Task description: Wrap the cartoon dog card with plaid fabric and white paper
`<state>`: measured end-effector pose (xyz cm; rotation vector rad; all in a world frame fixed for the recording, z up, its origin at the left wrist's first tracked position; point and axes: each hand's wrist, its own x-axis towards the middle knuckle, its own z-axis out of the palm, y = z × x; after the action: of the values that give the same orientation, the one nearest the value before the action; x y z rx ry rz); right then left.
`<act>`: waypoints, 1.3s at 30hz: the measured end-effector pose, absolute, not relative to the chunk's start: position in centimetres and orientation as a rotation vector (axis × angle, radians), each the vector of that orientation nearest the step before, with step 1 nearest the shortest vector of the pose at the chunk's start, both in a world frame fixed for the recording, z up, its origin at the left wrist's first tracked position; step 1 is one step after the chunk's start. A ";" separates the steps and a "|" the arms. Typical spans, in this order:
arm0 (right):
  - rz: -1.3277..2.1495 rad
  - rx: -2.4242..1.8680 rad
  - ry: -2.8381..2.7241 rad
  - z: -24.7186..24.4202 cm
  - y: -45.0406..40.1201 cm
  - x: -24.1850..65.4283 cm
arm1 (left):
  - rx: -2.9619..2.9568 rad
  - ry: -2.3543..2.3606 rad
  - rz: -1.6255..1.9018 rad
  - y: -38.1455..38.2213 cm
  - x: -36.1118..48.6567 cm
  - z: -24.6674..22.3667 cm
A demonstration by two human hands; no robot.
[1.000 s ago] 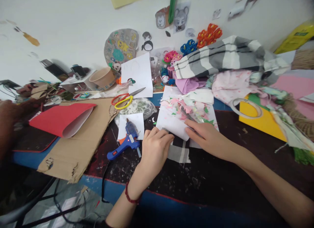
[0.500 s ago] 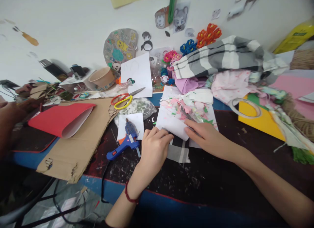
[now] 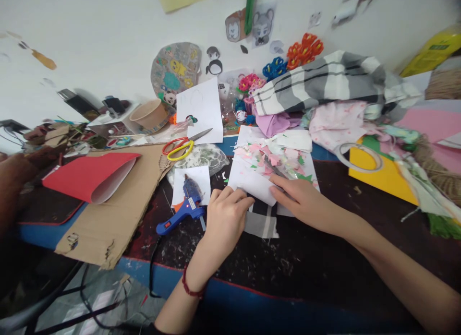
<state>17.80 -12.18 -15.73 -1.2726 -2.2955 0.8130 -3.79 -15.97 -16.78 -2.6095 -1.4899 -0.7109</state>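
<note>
My left hand is closed, its curled fingers pinching the near left edge of a white paper sheet, which curls up there. The fingertips are partly hidden. Stretched in from the right, my right hand has its thumb and index finger at the other end of the curled edge, apparently pinching it. A dark, narrow blade-like thing lies just beyond the index finger; its other end is hidden. Pink and green paper scraps cover the sheet behind. Under the curl lies a black-and-grey plaid cloth piece.
A blue glue gun rests left of my left hand, its cord running off the table edge. Scissors lie behind it. Cardboard carries folded red paper. Another person's arm is far left. Tape lies right.
Both hands keep nearly the same place and hold. The whole view has shifted very slightly; the other person's hand at the far left has moved a little.
</note>
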 end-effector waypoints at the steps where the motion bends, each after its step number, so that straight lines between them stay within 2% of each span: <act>1: 0.808 -1.269 -2.296 -15.7 -12.2 17.8 | -2.610 -1.468 -0.697 -15.9 -3.7 -16.7; 28: 0.856 -1.271 -2.285 -15.7 -12.2 17.9 | -2.679 -1.500 -0.757 -16.0 -4.3 -16.4; 39: 0.882 -1.274 -2.276 -15.7 -12.2 17.9 | -2.666 -1.350 -0.559 -15.8 -4.3 -15.9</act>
<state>17.87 -12.20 -15.66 -1.2739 -2.2761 0.8823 -4.34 -15.76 -15.90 -2.6656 -1.3499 -0.5586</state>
